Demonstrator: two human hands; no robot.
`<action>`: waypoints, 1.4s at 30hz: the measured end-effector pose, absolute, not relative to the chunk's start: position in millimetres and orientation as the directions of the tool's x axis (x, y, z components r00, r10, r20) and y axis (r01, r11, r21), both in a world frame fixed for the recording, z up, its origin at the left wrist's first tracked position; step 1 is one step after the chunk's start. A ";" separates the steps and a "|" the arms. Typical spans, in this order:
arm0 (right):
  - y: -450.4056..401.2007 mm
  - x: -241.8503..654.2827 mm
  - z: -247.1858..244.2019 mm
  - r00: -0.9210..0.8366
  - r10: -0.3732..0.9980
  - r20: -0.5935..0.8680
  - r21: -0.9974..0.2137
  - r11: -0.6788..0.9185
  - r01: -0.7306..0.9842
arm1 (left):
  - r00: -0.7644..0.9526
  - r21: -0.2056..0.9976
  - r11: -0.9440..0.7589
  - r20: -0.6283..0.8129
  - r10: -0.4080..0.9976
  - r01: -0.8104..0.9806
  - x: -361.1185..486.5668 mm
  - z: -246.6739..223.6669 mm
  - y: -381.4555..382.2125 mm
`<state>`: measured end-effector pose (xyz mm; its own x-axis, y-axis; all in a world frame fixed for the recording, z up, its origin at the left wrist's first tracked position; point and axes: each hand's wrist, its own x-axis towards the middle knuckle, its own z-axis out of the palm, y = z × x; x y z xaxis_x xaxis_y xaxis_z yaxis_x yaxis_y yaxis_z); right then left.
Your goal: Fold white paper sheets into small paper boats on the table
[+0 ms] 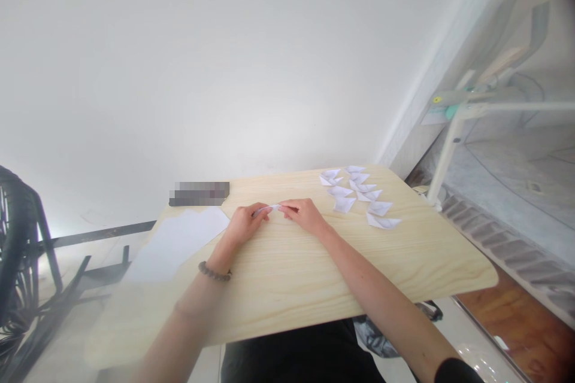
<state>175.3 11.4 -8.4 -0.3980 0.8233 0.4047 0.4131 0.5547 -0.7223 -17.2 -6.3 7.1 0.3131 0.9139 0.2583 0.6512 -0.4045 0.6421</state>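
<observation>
Paper (274, 207) over pale table (287, 278); white wall (224, 72)

Free passage over the pale wood-grained counter (287, 281): bare lanes run beyond the hands and across the near right corner. A thin folded white paper strip (274, 207) bridges the left hand (247, 221) and right hand (305, 214). Obstacles: flat white paper sheets (177, 242), left; pointed folded white paper pieces (383, 222), right; plain white wall (287, 72), behind.
</observation>
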 end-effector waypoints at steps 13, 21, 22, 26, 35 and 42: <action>11.8 172.3 -10.4 -0.407 0.809 0.424 -0.718 0.574 0.393 | 0.262 0.717 -0.362 0.253 0.931 0.595 -18.2 3.4 -4.1; 16.4 173.1 -11.5 -0.341 0.821 0.458 -0.733 0.566 0.376 | 0.250 0.816 -0.351 0.260 0.933 0.459 -16.2 -0.9 2.3; 17.6 173.4 -12.9 -0.329 0.830 0.450 -0.745 0.552 0.374 | 0.246 0.819 -0.354 0.267 0.932 0.452 -15.5 -1.9 3.1; 22.7 174.2 -18.7 -0.304 0.856 0.419 -0.782 0.510 0.358 | 0.245 0.814 -0.376 0.294 0.924 0.443 -15.2 -5.8 6.1; 26.7 173.8 -19.7 -0.314 0.896 0.314 -0.843 0.415 0.341 | 0.219 0.883 -0.295 0.227 0.949 0.366 -20.1 -7.1 10.0; 30.0 173.5 -25.3 -0.335 0.889 0.311 -0.841 0.422 0.339 | 0.217 0.899 -0.289 0.226 0.950 0.329 -20.3 -7.6 10.6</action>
